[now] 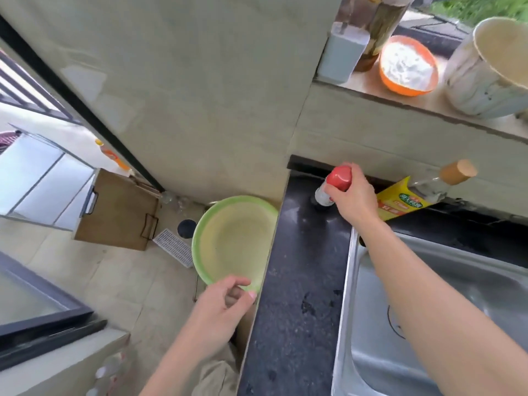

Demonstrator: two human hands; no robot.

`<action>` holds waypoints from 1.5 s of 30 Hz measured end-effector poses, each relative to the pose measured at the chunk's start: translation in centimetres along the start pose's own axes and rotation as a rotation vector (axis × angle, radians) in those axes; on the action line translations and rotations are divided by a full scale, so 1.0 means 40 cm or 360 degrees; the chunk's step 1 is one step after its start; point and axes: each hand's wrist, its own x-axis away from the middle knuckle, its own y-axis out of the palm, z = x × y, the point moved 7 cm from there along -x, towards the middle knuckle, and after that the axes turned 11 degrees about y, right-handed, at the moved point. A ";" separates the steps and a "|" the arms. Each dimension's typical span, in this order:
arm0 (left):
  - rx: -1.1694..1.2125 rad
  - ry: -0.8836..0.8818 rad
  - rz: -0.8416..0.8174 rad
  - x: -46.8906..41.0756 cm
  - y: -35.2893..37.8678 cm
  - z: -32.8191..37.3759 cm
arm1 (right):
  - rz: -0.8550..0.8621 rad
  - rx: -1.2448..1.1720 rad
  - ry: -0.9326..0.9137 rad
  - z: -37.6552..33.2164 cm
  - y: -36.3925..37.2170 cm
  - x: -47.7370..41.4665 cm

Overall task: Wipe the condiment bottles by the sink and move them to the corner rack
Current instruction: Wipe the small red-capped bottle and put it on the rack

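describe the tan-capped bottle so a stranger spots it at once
Start at the steel sink and look to the black counter behind it. A clear bottle stands there next to a yellow box. Its tan cap sets it apart from the red-capped bottle in the right hand.

green basin (234, 241), orange bowl (408, 65), steel sink (445, 310)

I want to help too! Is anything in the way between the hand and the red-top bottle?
Nothing visible. The right hand grips the red-capped bottle by its cap, on the black counter. The corner rack is not in view, so that path cannot be judged.
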 end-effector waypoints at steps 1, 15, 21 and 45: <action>-0.0012 0.0002 -0.0031 -0.009 -0.003 -0.003 | 0.0024 -0.0013 0.0003 -0.001 0.005 0.001; -0.0291 0.0668 -0.0188 -0.168 0.009 0.253 | 0.0028 -0.0449 -0.0068 -0.043 -0.229 0.304; -0.0439 0.1104 -0.0517 -0.164 0.130 0.411 | 0.0156 -0.0544 -0.0165 -0.052 -0.331 0.441; -0.0497 0.1023 -0.0294 -0.011 0.212 0.386 | 0.0354 0.0563 -0.0182 -0.102 -0.363 0.517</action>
